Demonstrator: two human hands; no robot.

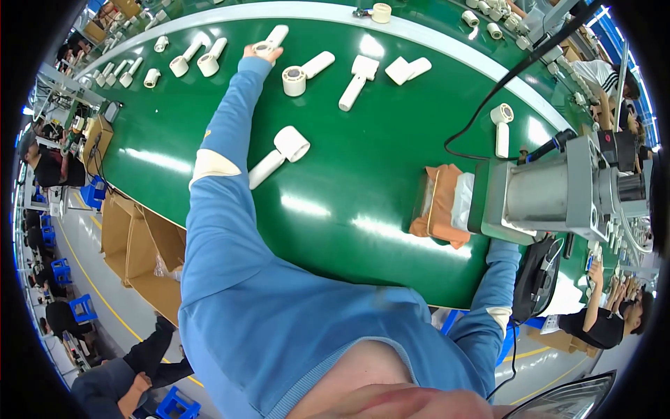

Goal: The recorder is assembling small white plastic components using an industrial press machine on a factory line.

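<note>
Far out on the green table, my left hand [263, 53] is closed round the head of a white handheld fan [278, 35], whose handle points away to the right. Just right of that hand lies another white fan [294, 82] with a round head and a dark centre. Nearer to me, a white fan [291, 144] rests with its handle toward my left sleeve. My right forearm [503, 262] reaches up to the grey press machine [544, 199], which hides the right hand. Beside the press stands a box wrapped in orange-brown cloth [441, 206].
More white fans [354, 84] lie along the far side, before a pale curved rail [307, 12]. A black cable [481, 105] hangs over the right side. An open cardboard box [143, 244] stands left of the table. Other people sit at both sides.
</note>
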